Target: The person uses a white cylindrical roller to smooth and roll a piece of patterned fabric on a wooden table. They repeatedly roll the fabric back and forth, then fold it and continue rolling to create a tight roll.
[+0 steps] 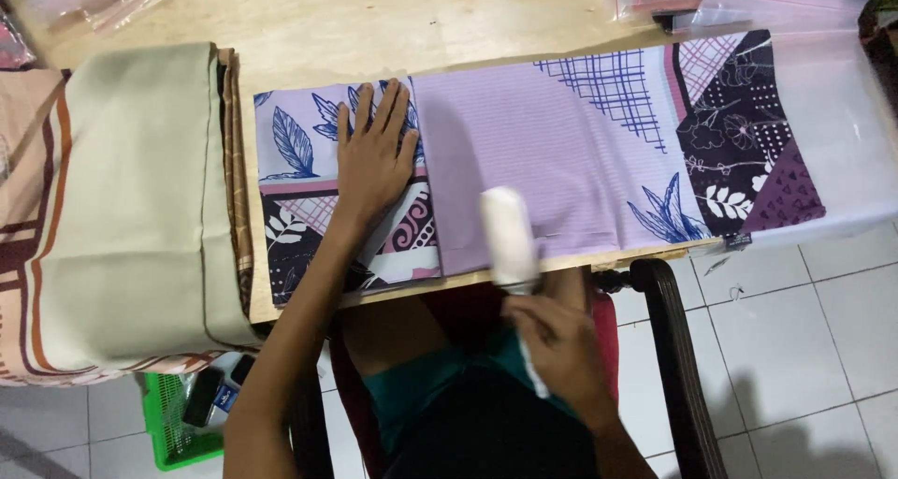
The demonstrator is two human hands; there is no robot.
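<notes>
The left grip (374,156) lies released, flat on the folded lilac cloth (524,161) on the counter (374,21); the right grip (552,343) clenches a white roller (508,236) (blurred) just beyond it, over the cloth's near edge.

Left hand (374,156) flat, right hand (561,348) gripping

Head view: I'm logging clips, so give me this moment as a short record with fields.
Left hand: flat, palm down on folded lilac patterned fabric
Right hand: holds white lint roller by its handle, over fabric's near edge
Surface: wooden table
Left of fabric: folded beige cloth stack
Below: green plastic basket on tiled floor
</notes>
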